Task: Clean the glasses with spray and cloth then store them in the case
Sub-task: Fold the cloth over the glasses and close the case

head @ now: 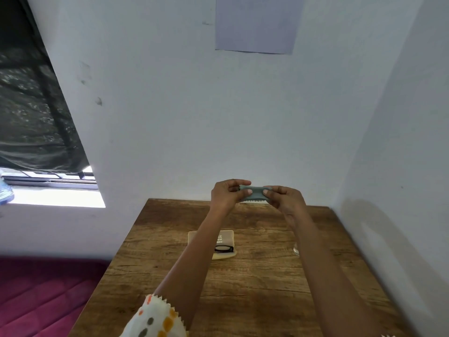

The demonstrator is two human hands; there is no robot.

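- Glasses (pixel 224 248) with a black frame are lying on the near part of a pale yellow case (pixel 227 235). Only 1 lens is showing, as the left forearm is crossing over the rest.
- The case is sitting flat near the middle of the wooden table (pixel 255 276), with small dark print showing on its far part. Whether it is lying open or closed is not clear.
- A grey-green cloth (pixel 254 193) is hanging in the air above the far edge of the table, well apart from the glasses. It is being stretched sideways between the 2 hands, and a zigzag-cut lower edge is showing.
- The left hand (pixel 224 194) is pinching the left end of the cloth. Its thumb is pressing on the near face and its fingers are curling over the top.
- The right hand (pixel 284 198) is pinching the right end in the same way, with its thumb tip lying on the near face and its fingers closing behind.
- A clear object (pixel 296 250) is standing on the table just behind the right forearm, mostly hidden, so what it is cannot be told.
- A white sleeve (pixel 155 317) with orange and grey dots is covering the left upper arm at the bottom edge.
- A pale sheet of paper (pixel 257 23) is hanging on the wall beyond the table, a dark screened window (pixel 36 105) is showing at the left, and a maroon quilted surface (pixel 36 288) is lying below it.
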